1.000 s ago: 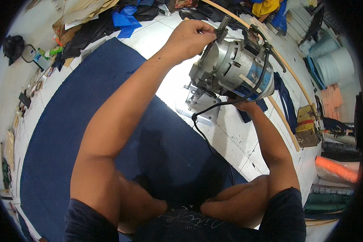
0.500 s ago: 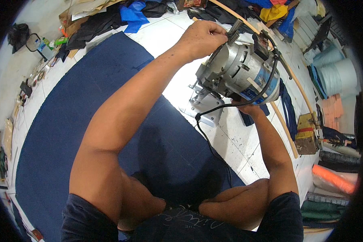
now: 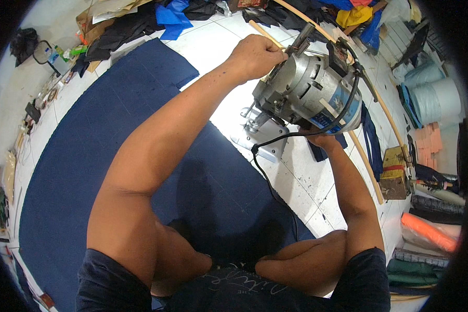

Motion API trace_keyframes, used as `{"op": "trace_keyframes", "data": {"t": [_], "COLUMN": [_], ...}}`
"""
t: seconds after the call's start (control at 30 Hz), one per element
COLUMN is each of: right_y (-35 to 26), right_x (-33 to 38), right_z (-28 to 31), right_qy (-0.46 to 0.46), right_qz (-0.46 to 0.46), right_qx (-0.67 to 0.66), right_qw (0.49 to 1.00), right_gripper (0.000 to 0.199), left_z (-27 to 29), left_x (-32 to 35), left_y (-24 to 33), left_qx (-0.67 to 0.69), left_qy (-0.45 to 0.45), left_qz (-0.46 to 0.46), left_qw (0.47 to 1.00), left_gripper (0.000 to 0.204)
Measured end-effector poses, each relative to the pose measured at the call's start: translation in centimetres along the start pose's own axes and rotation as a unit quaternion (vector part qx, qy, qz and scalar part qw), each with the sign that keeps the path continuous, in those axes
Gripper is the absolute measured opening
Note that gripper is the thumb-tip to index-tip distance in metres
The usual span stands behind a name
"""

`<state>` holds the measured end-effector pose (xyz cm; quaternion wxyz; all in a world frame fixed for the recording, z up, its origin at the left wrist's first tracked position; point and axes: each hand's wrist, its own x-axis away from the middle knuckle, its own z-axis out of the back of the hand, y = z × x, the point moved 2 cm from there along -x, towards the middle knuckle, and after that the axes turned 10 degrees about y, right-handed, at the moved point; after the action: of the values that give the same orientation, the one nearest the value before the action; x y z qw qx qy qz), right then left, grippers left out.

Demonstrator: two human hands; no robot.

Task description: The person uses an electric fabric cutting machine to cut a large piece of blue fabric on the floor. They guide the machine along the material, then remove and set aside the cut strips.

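Note:
A cloth cutting machine (image 3: 309,86) with a silver motor and a blue label stands in front of me, its base plate (image 3: 268,139) on the white tiles beside the dark blue cloth (image 3: 104,140). My left hand (image 3: 256,57) is at the machine's far upper side, thumb and fingers pinched together by its metal upright; whatever lies between the fingertips is too small to make out. Under the near right side of the motor, my right hand (image 3: 320,138) is closed on the machine, its fingertips partly hidden by the housing. A knotted black cable (image 3: 269,182) runs from the machine over the cloth.
Long wooden poles (image 3: 366,166) lie to the right, near a worn box (image 3: 394,174). Fabric rolls (image 3: 429,231) are stacked at the far right. Dark and blue cloth scraps (image 3: 172,20) lie along the back. Small items line the left wall.
My left hand has shifted slightly toward me and to the left, and its fingers are drawn closer together. My right hand and the machine have stayed nearly still.

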<state>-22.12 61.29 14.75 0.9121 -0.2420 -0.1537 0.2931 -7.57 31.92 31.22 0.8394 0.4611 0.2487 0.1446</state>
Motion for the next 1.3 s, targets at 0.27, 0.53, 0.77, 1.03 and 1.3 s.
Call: {"op": "trace_keyframes", "data": {"t": [0.27,0.53,0.77,1.03,1.3], "right_y": [-2.3,-2.1,-0.2,-2.1,-0.4], "right_x": [0.8,0.6,0.0,0.4,-0.2], "right_z": [0.3,0.3,0.1,0.0,-0.6], "right_qy": [0.032,0.01,0.035,0.001,-0.003], "right_qz": [0.085,0.079,0.149,0.074,0.107], "right_qx": [0.279,0.271,0.205,0.233,0.218], "right_qw": [0.956,0.959,0.967,0.97,0.97], "right_gripper": [0.045,0.043,0.042,0.042,0.048], "left_z": [-0.1,0.0,-0.4,-0.1,-0.5], "left_x": [0.3,0.8,0.8,0.5,1.0], "left_y": [-1.2,-0.9,-1.5,-2.0,-1.5], "left_qx": [-0.004,-0.026,-0.028,-0.085,-0.085], "left_qy": [-0.033,-0.057,-0.059,-0.038,-0.036], "left_qz": [0.043,0.07,0.05,0.081,0.03], "left_qw": [0.999,0.996,0.997,0.992,0.995], "left_gripper": [0.028,0.025,0.03,0.03,0.033]}}
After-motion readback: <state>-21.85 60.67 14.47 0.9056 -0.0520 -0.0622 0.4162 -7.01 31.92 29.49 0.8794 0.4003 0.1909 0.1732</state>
